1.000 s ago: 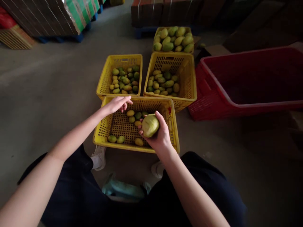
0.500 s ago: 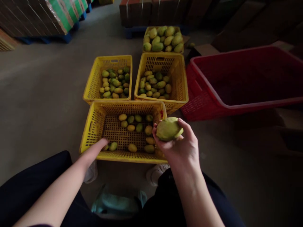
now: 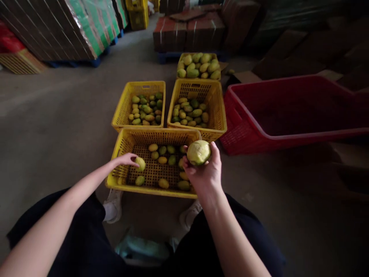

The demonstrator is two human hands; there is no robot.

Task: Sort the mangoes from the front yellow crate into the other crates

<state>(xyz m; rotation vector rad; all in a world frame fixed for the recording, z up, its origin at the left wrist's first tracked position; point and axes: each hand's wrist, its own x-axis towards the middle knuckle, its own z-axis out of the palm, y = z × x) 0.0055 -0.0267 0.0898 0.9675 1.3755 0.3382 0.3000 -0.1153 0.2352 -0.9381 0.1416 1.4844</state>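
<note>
Lifting had begun on the left: half a second earlier the left hand [image 3: 127, 158] reached down into the near left corner of the front crate [image 3: 152, 191], and at this moment it held a small mango [image 3: 140, 164] between thumb and fingers, higher up and farther from the near wall. Of the pair that had lain there, one lone mango [image 3: 140, 180] was left on the crate floor. The right hand [image 3: 206, 175] had turned its large mango [image 3: 198, 152], which had shown a long side and now showed a rounder, blunter face. So both hands were occupied, each gripping one piece of fruit. The left grip was small and dimly lit, so whether the mango hung fully clear of the crate floor was hard to tell.

The large mango sat in the upturned palm above the crate's right end, fingers curled along one side and the thumb along the other. It was pale green, with a light sheen on top and a slightly uneven skin. The small mango was yellower and plainly smaller. Behind the front crate, the left back crate [image 3: 119, 111] and right back crate [image 3: 219, 111] both held green and yellow mangoes.
</note>
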